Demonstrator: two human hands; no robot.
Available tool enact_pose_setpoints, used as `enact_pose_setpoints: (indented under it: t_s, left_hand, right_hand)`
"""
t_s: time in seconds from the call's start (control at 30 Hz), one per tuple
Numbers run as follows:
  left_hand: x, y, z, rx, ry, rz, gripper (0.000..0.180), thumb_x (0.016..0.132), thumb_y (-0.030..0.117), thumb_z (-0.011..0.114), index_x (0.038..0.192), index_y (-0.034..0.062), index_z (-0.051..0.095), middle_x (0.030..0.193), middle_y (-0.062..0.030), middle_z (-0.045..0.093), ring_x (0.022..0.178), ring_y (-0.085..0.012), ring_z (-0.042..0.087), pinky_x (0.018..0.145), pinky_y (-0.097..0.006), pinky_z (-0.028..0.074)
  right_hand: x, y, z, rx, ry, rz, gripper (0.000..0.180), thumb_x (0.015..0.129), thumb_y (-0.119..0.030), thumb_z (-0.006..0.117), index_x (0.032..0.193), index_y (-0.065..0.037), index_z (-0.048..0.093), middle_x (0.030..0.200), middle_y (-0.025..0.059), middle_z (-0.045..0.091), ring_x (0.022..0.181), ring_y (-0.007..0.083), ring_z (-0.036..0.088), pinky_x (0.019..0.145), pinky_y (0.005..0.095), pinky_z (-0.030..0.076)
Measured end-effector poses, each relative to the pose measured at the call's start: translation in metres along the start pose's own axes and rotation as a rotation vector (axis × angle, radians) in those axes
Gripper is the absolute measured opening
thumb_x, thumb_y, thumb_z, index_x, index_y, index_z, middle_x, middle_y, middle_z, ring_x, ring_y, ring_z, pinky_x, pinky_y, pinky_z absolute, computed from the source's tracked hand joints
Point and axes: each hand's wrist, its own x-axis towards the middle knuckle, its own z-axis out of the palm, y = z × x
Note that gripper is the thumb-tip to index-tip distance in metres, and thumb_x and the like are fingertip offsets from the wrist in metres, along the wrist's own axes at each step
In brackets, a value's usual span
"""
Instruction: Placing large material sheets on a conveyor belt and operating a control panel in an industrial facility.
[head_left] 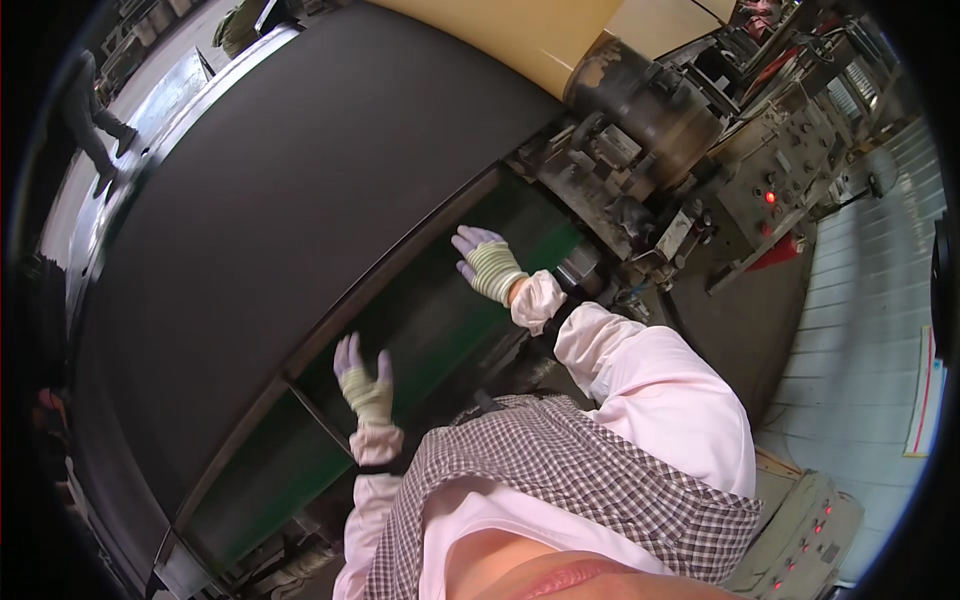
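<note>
A wide black sheet (280, 200) stretches across a big machine and fills the left and middle of the view. Below its lower edge runs a dark green panel (430, 310). My left hand (362, 378), in a pale striped work glove, is raised with fingers apart just under the sheet's edge, holding nothing. My right hand (485, 260), gloved the same way, lies spread against the green panel near the sheet's edge at the right. Pink sleeves and a checked apron cover my arms and chest.
A large dark roller (650, 100) with a tan sheet (530, 40) above it sits at the top right. Grey machine parts and a control box with red lights (770, 195) stand to the right. Another control panel (810, 540) is at the bottom right. A person's legs (95, 130) show at the far left.
</note>
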Motion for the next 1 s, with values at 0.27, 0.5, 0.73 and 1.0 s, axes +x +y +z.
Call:
enact_pose_setpoints:
  t_s: [0.27,0.5,0.73,1.0]
  left_hand:
    - [-0.173,-0.111,-0.131,0.282,0.200,-0.438,0.045,0.079,0.022,0.071,0.119,0.0034,0.059,0.118,-0.0186,0.060,0.112,-0.0364,0.055,0.098,-0.045,0.042]
    - [-0.227,-0.179,-0.181,0.378,0.428,-0.520,0.048,0.075,0.022,0.074,0.118,0.0061,0.058,0.117,-0.0142,0.059,0.112,-0.0344,0.053,0.097,-0.045,0.042]
    - [-0.227,-0.259,-0.283,0.498,0.514,-0.555,0.048,0.074,0.022,0.074,0.117,0.0056,0.058,0.116,-0.0143,0.059,0.111,-0.0343,0.053,0.096,-0.044,0.043]
    - [-0.130,-0.369,-0.356,0.702,0.476,-0.389,0.058,0.076,0.039,0.074,0.121,0.0066,0.055,0.125,-0.0154,0.055,0.117,-0.0350,0.049,0.100,-0.044,0.040]
  right_hand:
    - [-0.005,-0.153,0.029,0.222,-0.080,-0.227,0.038,0.073,-0.019,0.068,0.108,-0.005,0.063,0.114,0.0188,0.063,0.108,0.0374,0.058,0.095,0.0479,0.045]
    - [-0.016,-0.216,0.074,0.171,-0.112,-0.483,0.048,0.078,-0.015,0.067,0.124,-0.008,0.056,0.128,0.0165,0.056,0.116,0.0362,0.054,0.098,0.0471,0.043]
    - [0.002,-0.346,0.104,0.286,-0.214,-0.601,0.048,0.078,-0.011,0.067,0.125,-0.008,0.055,0.129,0.0152,0.055,0.115,0.0352,0.054,0.098,0.0464,0.043]
    - [0.055,-0.516,0.149,0.432,-0.263,-0.795,0.050,0.075,-0.013,0.069,0.123,-0.008,0.056,0.127,0.0149,0.056,0.116,0.0352,0.053,0.098,0.0462,0.042]
